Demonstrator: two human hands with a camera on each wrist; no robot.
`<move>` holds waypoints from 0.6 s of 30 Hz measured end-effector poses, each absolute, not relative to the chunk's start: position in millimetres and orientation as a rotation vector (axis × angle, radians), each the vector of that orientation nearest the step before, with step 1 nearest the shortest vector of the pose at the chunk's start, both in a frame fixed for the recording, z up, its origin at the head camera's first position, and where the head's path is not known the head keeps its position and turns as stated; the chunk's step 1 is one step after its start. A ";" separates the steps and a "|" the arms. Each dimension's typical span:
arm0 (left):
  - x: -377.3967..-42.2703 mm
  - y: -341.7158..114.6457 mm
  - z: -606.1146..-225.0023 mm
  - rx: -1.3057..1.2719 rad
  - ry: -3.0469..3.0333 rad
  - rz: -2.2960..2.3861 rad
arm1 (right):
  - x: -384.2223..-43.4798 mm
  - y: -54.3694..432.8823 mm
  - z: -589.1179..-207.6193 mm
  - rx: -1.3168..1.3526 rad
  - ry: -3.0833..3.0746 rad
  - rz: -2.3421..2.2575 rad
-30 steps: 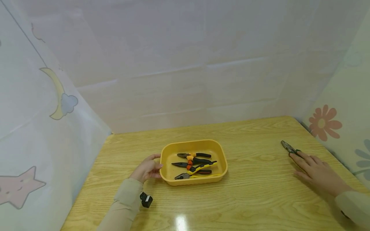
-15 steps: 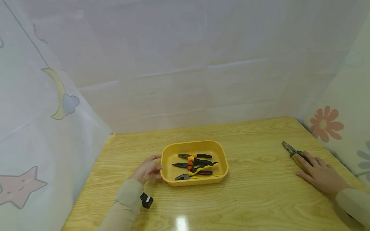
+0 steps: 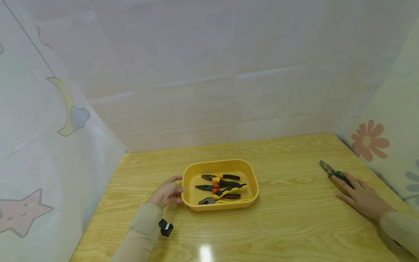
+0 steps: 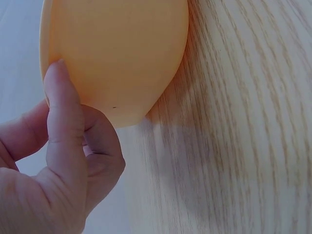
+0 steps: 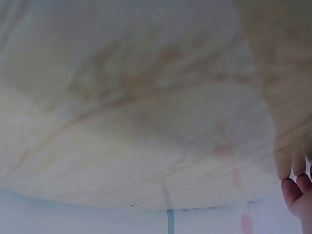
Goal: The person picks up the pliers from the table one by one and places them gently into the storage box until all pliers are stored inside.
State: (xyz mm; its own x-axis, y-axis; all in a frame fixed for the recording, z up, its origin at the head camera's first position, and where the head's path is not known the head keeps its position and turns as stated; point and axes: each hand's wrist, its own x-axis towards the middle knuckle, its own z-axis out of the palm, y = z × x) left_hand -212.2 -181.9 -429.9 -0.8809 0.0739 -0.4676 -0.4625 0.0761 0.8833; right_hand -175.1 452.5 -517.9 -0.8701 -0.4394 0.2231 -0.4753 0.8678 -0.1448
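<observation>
The left hand (image 3: 167, 193) grips the left rim of a yellow plastic tray (image 3: 220, 207). In the left wrist view, one digit lies inside the tray's wall (image 4: 117, 58) and the others are bent outside it. Three pairs of pliers lie in the tray: orange-and-black pliers (image 3: 231, 177) at the back, long-nose pliers (image 3: 204, 187) in the middle and yellow-and-black pliers (image 3: 207, 200) in front. Far right, the right hand (image 3: 366, 198) holds green-handled pliers (image 3: 327, 168) by the handles, between thumb and fingers, jaws pointing away. Its fingertips (image 5: 292, 192) show at the right wrist view's edge.
Everything sits on a wood-grain table (image 3: 288, 218). Pale cloth walls hang behind and at both sides, with a printed moon (image 3: 67, 105) on the left and a flower (image 3: 370, 140) on the right. A black wrist device (image 3: 166, 227) hangs by the left sleeve.
The right hand's fingers lay over the pliers' handles; they have since shifted so the handles show between thumb and fingers. The left hand and tray stay put.
</observation>
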 end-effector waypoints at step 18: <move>-211.6 -182.2 -430.1 -0.374 1.959 1.869 | -178.2 446.9 -517.7 0.590 -2.871 0.341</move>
